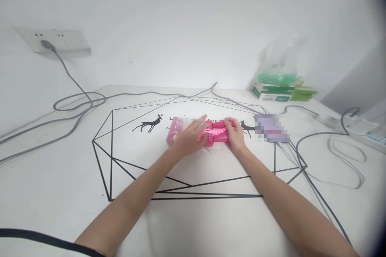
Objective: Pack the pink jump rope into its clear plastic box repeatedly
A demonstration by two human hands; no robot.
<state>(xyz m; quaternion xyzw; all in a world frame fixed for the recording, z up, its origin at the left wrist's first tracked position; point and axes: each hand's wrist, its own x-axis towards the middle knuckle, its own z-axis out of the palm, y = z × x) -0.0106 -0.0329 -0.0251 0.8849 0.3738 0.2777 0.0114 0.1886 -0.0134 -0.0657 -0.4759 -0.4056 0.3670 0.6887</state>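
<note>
A bright pink jump rope (221,137), with two thick handles and its cord bundled between them, lies across the middle of the table. The handles' left ends are rounded and seem to bear small eyes. My left hand (188,138) is at those ends, fingers above and thumb below, the forefinger fairly straight; its grip is partly hidden. My right hand (235,133) is closed around the right end of the handles. Just behind my left hand stands a pink and white box (175,129), partly covered by that hand, with what looks like clear plastic beside it.
A pixelated purple object (271,127) lies right of my right hand. Green and white boxes (273,90) sit at the back right under a clear plastic bag (280,58). Grey cables (141,94) cross the table's back and sides. A wall socket (64,41) is at left.
</note>
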